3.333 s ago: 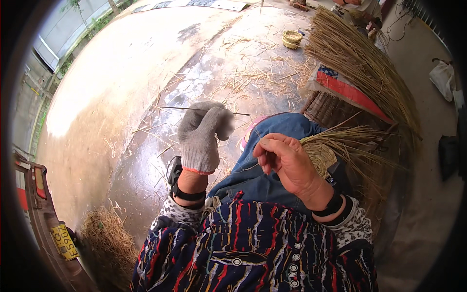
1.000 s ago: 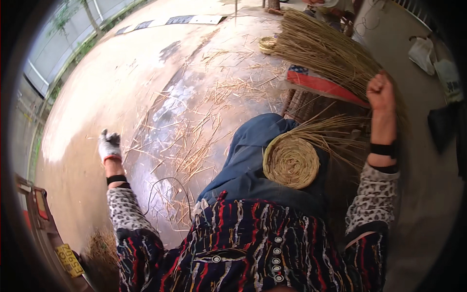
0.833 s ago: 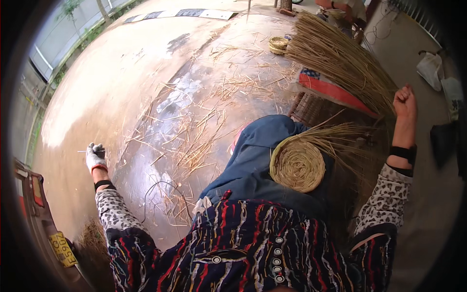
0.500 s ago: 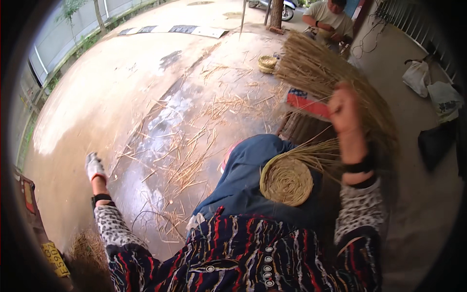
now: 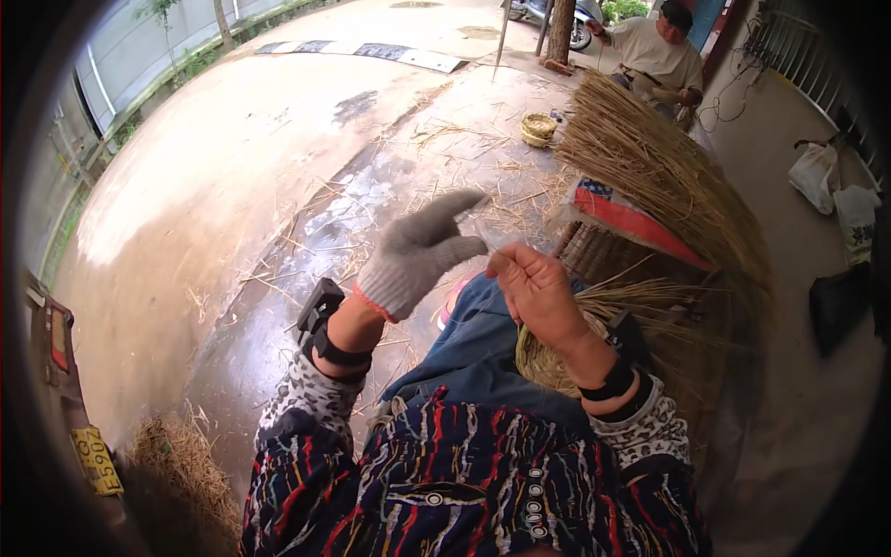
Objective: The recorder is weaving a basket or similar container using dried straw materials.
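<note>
My left hand (image 5: 422,251), in a grey knit glove with an orange cuff, is raised over my lap. Its fingers point forward with the thumb held apart, so it is open. Close by its thumb, my bare right hand (image 5: 538,288) is closed in a pinch on a faint, thin straw strand. Under my right wrist, a round coiled straw piece (image 5: 531,357) rests on my lap, partly hidden by that hand. Loose straw ends (image 5: 640,302) fan out from it to the right.
A large straw bundle (image 5: 650,158) lies over a red, white and blue sack (image 5: 631,223) at front right. Beyond it sits another person (image 5: 654,56). A small straw basket (image 5: 538,130) stands on the straw-strewn ground. Bags (image 5: 817,176) lie far right; a straw heap (image 5: 186,464) lies lower left.
My left hand has swung in from the far left to the middle. My right hand has come down and left, beside it, now covering part of the coiled straw piece.
</note>
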Demonstrator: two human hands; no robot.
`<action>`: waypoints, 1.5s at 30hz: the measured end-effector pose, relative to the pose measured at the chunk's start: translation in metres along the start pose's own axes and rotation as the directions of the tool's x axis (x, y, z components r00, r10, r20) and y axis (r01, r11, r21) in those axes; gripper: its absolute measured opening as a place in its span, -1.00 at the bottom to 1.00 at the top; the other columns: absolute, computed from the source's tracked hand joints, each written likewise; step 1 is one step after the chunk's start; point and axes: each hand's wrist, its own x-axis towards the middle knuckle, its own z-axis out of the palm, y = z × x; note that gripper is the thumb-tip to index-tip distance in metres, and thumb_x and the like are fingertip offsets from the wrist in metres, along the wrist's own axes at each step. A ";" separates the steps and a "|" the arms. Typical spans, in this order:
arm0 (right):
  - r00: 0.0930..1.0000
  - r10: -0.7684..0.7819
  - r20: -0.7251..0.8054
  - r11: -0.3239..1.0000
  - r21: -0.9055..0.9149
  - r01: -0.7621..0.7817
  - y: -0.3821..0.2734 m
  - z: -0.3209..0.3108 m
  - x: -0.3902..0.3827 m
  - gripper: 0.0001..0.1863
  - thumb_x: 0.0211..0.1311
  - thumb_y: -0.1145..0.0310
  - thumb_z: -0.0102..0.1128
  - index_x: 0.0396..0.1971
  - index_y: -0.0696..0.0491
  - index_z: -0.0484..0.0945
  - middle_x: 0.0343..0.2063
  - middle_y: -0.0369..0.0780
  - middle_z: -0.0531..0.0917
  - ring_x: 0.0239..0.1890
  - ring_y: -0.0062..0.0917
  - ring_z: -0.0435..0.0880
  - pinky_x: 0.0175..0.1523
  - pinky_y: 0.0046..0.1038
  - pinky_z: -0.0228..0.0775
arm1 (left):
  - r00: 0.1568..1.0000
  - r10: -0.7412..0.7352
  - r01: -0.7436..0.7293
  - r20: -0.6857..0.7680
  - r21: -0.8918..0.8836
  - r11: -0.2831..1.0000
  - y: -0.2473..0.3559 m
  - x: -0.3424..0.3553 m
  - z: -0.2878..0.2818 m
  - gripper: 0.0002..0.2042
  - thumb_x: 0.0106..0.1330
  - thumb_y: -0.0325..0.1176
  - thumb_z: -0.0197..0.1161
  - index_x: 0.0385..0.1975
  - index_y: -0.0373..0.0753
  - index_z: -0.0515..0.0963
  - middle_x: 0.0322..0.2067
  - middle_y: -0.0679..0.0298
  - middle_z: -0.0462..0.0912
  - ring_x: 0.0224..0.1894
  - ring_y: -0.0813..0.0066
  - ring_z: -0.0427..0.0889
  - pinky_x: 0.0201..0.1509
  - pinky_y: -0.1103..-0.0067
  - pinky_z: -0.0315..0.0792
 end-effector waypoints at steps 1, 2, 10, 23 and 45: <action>1.000 -0.019 0.003 1.000 -0.015 0.019 0.003 0.002 -0.001 -0.80 0.43 0.34 -0.01 -0.38 0.09 0.51 -0.71 -0.45 0.29 -0.69 -0.85 0.19 -0.61 -0.69 0.07 | 0.994 0.091 -0.098 0.067 0.112 0.989 -0.006 0.003 0.002 -0.67 0.25 -0.35 0.12 0.02 -0.17 0.54 -0.38 0.30 0.58 -0.31 0.50 0.56 -0.25 0.58 0.45; 0.999 -0.037 0.005 0.999 -0.029 0.037 0.006 0.003 -0.001 -0.81 0.42 0.34 0.01 -0.38 0.09 0.52 -0.70 -0.46 0.29 -0.68 -0.84 0.18 -0.60 -0.69 0.06 | 0.994 0.089 -0.096 0.070 0.113 0.989 -0.013 0.006 0.002 -0.67 0.25 -0.35 0.12 0.02 -0.17 0.54 -0.38 0.30 0.58 -0.31 0.50 0.56 -0.25 0.58 0.45; 0.958 0.232 0.167 0.946 0.189 -0.262 0.002 -0.022 -0.017 -0.78 0.42 0.31 0.01 -0.39 0.11 0.53 -0.70 -0.42 0.37 -0.72 -0.83 0.26 -0.63 -0.76 0.10 | 0.803 0.524 -0.118 -0.282 0.787 0.605 -0.104 0.059 -0.105 -0.94 0.29 -0.39 0.17 -0.36 -0.17 0.58 -0.42 0.11 0.63 -0.39 0.24 0.62 -0.31 0.47 0.46; 0.918 0.239 -0.316 0.606 0.788 0.113 0.030 -0.131 -0.020 -0.78 0.41 0.22 0.00 -0.36 0.04 0.46 -0.76 -0.44 0.17 -0.78 -0.72 0.17 -0.67 -0.61 0.03 | 0.556 -0.595 0.312 -0.580 -0.518 0.797 -0.223 -0.026 -0.237 -0.74 0.39 -0.15 0.04 -0.05 -0.05 0.54 -0.74 0.53 0.23 -0.73 0.71 0.15 -0.68 0.68 0.05; 0.962 0.163 -0.217 0.678 0.733 0.051 0.003 -0.024 -0.008 -0.77 0.44 0.22 -0.02 -0.32 0.06 0.44 -0.72 -0.43 0.21 -0.74 -0.74 0.18 -0.62 -0.65 0.05 | 0.962 -0.106 0.172 0.250 -0.261 0.950 -0.018 0.002 0.057 -0.60 0.19 -0.48 0.24 0.07 -0.23 0.45 -0.29 0.36 0.59 -0.50 0.75 0.38 -0.47 0.73 0.28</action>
